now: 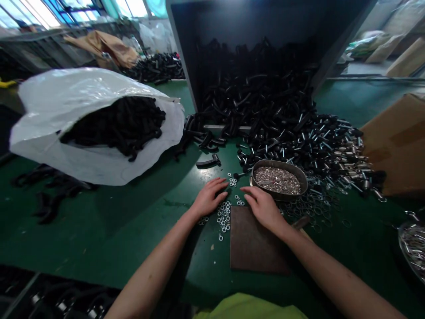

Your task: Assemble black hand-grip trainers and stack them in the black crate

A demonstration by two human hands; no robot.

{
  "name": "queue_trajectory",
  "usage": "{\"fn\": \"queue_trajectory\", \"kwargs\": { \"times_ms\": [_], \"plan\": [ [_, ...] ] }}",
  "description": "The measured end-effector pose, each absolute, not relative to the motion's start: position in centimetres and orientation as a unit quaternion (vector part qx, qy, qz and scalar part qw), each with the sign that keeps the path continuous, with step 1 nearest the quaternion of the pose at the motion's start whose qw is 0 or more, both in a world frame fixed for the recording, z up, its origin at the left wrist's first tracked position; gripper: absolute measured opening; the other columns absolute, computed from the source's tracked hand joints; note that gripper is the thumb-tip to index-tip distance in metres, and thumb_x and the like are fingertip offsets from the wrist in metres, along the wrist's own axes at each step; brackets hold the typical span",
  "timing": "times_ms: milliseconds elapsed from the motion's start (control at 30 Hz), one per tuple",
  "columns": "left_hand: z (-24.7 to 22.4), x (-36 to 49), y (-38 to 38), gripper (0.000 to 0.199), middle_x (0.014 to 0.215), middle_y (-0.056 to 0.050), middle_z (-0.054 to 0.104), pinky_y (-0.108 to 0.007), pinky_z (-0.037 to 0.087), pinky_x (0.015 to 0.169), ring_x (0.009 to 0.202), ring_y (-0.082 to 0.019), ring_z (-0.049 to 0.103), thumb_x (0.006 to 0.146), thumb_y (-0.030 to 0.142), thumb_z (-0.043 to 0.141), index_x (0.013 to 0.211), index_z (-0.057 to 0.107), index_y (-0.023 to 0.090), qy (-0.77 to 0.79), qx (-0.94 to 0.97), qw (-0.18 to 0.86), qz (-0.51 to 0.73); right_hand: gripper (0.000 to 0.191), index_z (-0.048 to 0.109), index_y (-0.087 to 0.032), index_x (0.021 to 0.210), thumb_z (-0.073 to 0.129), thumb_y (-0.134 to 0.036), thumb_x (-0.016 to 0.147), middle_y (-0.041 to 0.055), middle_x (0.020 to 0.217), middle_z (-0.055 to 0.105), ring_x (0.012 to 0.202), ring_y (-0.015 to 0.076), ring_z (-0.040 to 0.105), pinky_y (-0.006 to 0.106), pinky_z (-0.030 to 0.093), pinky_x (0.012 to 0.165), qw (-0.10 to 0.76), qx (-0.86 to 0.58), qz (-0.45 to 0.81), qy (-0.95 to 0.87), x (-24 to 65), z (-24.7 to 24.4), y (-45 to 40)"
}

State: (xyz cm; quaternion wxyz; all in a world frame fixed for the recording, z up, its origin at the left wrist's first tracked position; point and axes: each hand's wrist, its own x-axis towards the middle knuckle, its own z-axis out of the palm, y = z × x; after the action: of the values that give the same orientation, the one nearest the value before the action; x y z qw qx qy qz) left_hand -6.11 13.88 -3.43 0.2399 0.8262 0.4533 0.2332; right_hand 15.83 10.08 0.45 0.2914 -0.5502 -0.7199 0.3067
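Note:
My left hand [210,197] rests low over the green table with its fingers stretched out, beside a loose cluster of small metal washers [224,217]. My right hand [261,204] is at the far edge of a flat brown plate [255,243], fingers extended toward the left. Nothing shows in either hand. A few more washers lie between the two hands. Just beyond my right hand stands an oval metal bowl [252,178] full of tiny metal pieces. One black handle [208,163] with a metal end lies past my left fingertips.
A white sack [66,88] of black parts lies open at left. A large tipped bin [182,48] spills black handles at the back. Black-headed bolts [327,137] are heaped at right, near dark rings [318,208] and a cardboard box [395,150]. A bowl of metal parts [413,243] sits far right.

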Motion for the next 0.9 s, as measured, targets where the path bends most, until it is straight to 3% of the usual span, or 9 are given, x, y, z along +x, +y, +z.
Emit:
{"fn": "queue_trajectory", "kwargs": {
  "times_ms": [67, 167, 333, 467, 567, 667, 800, 900],
  "plan": [
    [-3.8, -5.2, 15.8, 0.039, 0.14, -0.006, 0.047, -0.046, 0.03, 0.11, 0.133, -0.023, 0.036, 0.092, 0.036, 0.044, 0.127, 0.053, 0.023, 0.437, 0.842, 0.226, 0.221, 0.034, 0.058, -0.012, 0.118, 0.044, -0.017, 0.088, 0.0142, 0.125, 0.057, 0.119, 0.0233, 0.049, 0.042, 0.036, 0.104, 0.258, -0.554, 0.274, -0.743, 14.1, -1.2, 11.2],
    [-4.4, -4.3, 17.9, 0.043, 0.142, -0.008, 0.045, -0.046, 0.028, 0.111, 0.135, -0.023, 0.033, 0.091, 0.036, 0.044, 0.131, 0.049, 0.02, 0.423, 0.857, 0.217, 0.198, 0.045, 0.049, -0.007, 0.13, 0.047, -0.018, 0.086, 0.0196, 0.141, 0.041, 0.135, 0.0291, 0.029, 0.049, 0.025, 0.11, 0.236, -0.569, 0.262, -0.743, 12.5, -3.3, 12.2],
    [-5.3, -5.0, 17.9, 0.047, 0.142, -0.009, 0.044, -0.046, 0.028, 0.112, 0.136, -0.022, 0.032, 0.092, 0.037, 0.042, 0.135, 0.044, 0.019, 0.406, 0.867, 0.22, 0.187, 0.06, 0.04, -0.002, 0.137, 0.056, -0.025, 0.084, 0.0219, 0.149, 0.026, 0.14, 0.0295, 0.013, 0.047, 0.019, 0.113, 0.193, -0.568, 0.259, -0.757, 10.9, -4.3, 12.0],
    [-4.9, -7.1, 15.7, 0.048, 0.143, -0.009, 0.042, -0.046, 0.03, 0.111, 0.135, -0.022, 0.034, 0.092, 0.039, 0.041, 0.137, 0.041, 0.02, 0.426, 0.86, 0.226, 0.168, 0.058, 0.043, 0.002, 0.134, 0.057, -0.026, 0.085, 0.0247, 0.146, 0.031, 0.139, 0.0297, 0.019, 0.043, 0.024, 0.112, 0.159, -0.515, 0.295, -0.789, 10.5, -2.8, 11.5],
    [-4.1, -8.6, 13.3, 0.047, 0.144, -0.007, 0.042, -0.046, 0.03, 0.112, 0.136, -0.023, 0.032, 0.092, 0.039, 0.042, 0.136, 0.042, 0.023, 0.439, 0.857, 0.238, 0.126, 0.038, 0.057, -0.006, 0.122, 0.051, -0.026, 0.09, 0.0171, 0.136, 0.049, 0.131, 0.0235, 0.037, 0.036, 0.03, 0.109, 0.161, -0.418, 0.322, -0.834, 11.7, -1.0, 11.4],
    [-3.6, -9.5, 11.0, 0.048, 0.143, -0.006, 0.042, -0.048, 0.028, 0.112, 0.137, -0.023, 0.03, 0.091, 0.039, 0.045, 0.137, 0.04, 0.025, 0.456, 0.852, 0.237, 0.101, 0.028, 0.062, -0.016, 0.113, 0.047, -0.027, 0.092, 0.0105, 0.117, 0.062, 0.115, 0.0227, 0.051, 0.039, 0.04, 0.098, 0.151, -0.436, 0.255, -0.85, 13.7, 0.3, 11.4],
    [-4.2, -9.3, 9.0, 0.06, 0.148, -0.007, 0.035, -0.055, 0.021, 0.113, 0.138, -0.027, 0.027, 0.088, 0.039, 0.05, 0.143, 0.029, 0.027, 0.506, 0.833, 0.189, 0.123, 0.026, 0.061, -0.016, 0.107, 0.055, -0.031, 0.088, 0.0129, 0.1, 0.062, 0.094, 0.0276, 0.057, 0.042, 0.048, 0.076, 0.043, -0.545, 0.156, -0.823, 14.6, 0.2, 11.5],
    [-4.8, -8.5, 8.4, 0.064, 0.15, -0.007, 0.031, -0.056, 0.022, 0.112, 0.139, -0.028, 0.024, 0.087, 0.039, 0.051, 0.144, 0.024, 0.028, 0.518, 0.827, 0.176, 0.133, 0.018, 0.061, -0.015, 0.099, 0.054, -0.027, 0.088, 0.0119, 0.099, 0.059, 0.089, 0.0257, 0.057, 0.039, 0.049, 0.071, 0.03, -0.525, 0.174, -0.833, 12.8, -0.9, 11.3]
  ]
}}
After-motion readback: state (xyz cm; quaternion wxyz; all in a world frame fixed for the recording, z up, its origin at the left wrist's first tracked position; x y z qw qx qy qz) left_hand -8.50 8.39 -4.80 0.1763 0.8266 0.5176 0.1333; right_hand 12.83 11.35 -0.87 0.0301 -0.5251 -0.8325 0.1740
